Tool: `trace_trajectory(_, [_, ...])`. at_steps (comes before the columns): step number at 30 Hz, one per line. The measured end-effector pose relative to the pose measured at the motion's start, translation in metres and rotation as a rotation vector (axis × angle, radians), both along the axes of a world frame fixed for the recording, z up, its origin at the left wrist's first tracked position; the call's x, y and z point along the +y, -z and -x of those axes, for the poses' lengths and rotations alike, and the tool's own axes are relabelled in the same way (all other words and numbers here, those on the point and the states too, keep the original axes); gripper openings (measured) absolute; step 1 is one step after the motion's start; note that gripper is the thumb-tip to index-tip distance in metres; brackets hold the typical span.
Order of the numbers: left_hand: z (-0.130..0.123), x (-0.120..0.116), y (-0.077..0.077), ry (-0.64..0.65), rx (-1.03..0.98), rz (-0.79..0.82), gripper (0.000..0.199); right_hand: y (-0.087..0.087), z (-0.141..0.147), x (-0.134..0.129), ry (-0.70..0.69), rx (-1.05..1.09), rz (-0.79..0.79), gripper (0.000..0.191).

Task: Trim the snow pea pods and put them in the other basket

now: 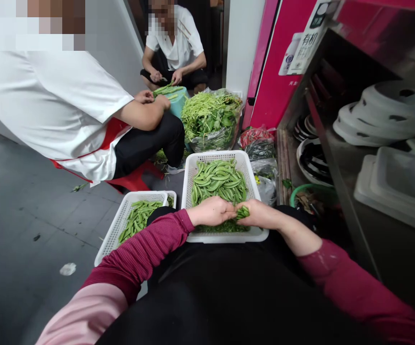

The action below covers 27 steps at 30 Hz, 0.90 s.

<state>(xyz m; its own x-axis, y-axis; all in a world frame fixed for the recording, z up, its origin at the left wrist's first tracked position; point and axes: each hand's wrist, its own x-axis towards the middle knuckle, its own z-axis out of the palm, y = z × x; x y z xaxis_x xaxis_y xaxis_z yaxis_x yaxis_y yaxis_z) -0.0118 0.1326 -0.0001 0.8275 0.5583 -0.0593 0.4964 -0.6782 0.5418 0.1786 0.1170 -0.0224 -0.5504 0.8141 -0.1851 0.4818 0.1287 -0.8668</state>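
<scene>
My left hand (213,211) and my right hand (259,214) meet over the near part of a white perforated basket (261,234) at my lap. The basket holds a heap of green pea pods (219,179), with smaller green bits at its near end. Several pea pods (242,212) are bunched in the closed fingers of my right hand. My left thumb and fingers are pinched together against that bunch; whatever lies between them is too small to make out.
Another white basket (112,235) of pea pods stands on the floor at left. One person (67,91) sits close by at left, another (174,43) squats behind. Leafy greens (210,112) fill a bag ahead. A metal shelf (343,191) with stacked dishes borders the right.
</scene>
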Motion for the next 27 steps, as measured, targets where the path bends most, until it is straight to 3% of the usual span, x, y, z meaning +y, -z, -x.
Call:
trace_trajectory(3, [-0.005, -0.001, 0.008, -0.146, -0.029, -0.125, 0.03, 0.015, 0.012, -0.012, 0.256, 0.159, 0.094, 0.013])
trace_trajectory(6, [-0.014, -0.005, 0.023, -0.365, -0.062, -0.248, 0.036, 0.025, 0.031, -0.021, 0.512, 0.465, 0.378, 0.018])
trace_trajectory(9, [-0.016, -0.013, 0.047, -0.537, 0.027, -0.198, 0.039, 0.03, 0.03, -0.019, 0.695, 0.766, 0.585, 0.018])
trace_trajectory(11, [-0.009, -0.018, 0.065, -0.531, 0.225, -0.083, 0.033, 0.031, 0.01, -0.009, 0.871, 0.941, 0.59, 0.016])
trace_trajectory(14, [0.007, -0.021, 0.085, -0.418, 0.487, 0.007, 0.02, 0.028, -0.034, 0.006, 1.082, 1.079, 0.529, 0.013])
trace_trajectory(18, [0.006, -0.008, 0.1, -0.545, 0.581, 0.021, 0.027, 0.019, -0.057, 0.007, 1.077, 1.172, 0.549, 0.006])
trace_trajectory(22, [-0.013, 0.007, 0.108, -0.587, 0.608, 0.079, 0.029, 0.019, -0.033, -0.008, 1.023, 1.135, 0.71, 0.009])
trace_trajectory(27, [-0.012, 0.005, 0.108, -0.595, 0.568, 0.1, 0.027, 0.034, -0.017, -0.021, 0.912, 0.939, 0.656, 0.028])
